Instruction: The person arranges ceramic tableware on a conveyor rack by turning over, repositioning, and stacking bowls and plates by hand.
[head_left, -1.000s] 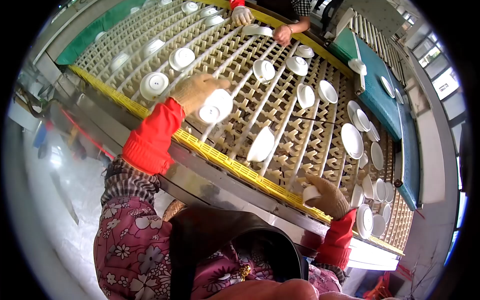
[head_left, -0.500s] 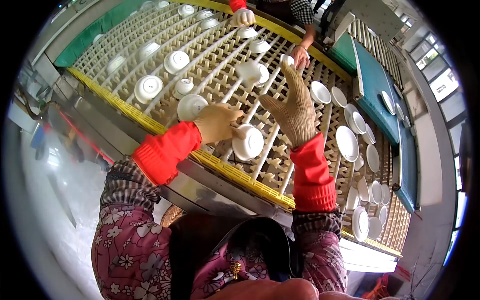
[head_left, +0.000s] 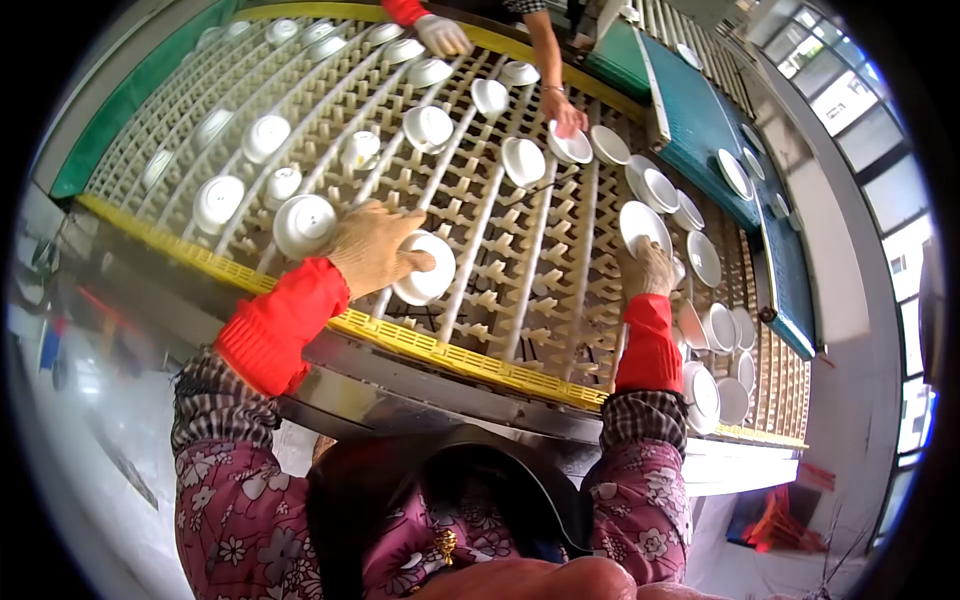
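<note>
My left hand, in a tan knit glove, is closed at the rim of a white bowl, thumb against its pale round face. Just left of that hand, another white bowl leans on the pegs. My right hand, gloved alike, has its fingers closed at the lower edge of a white oval plate; the far side of its grip is hidden. Both pieces are at the pegged conveyor rack.
Across the rack, a co-worker's bare hand touches a white dish, beside a gloved hand. Several bowls and plates stand on the pegs. A yellow edge strip borders my side; a teal belt carries plates at right.
My right hand has come down and rightward from the rack's middle to the oval plate. My left hand stays at its bowl, both shifted left in view. The co-worker's bare hand now touches a dish.
</note>
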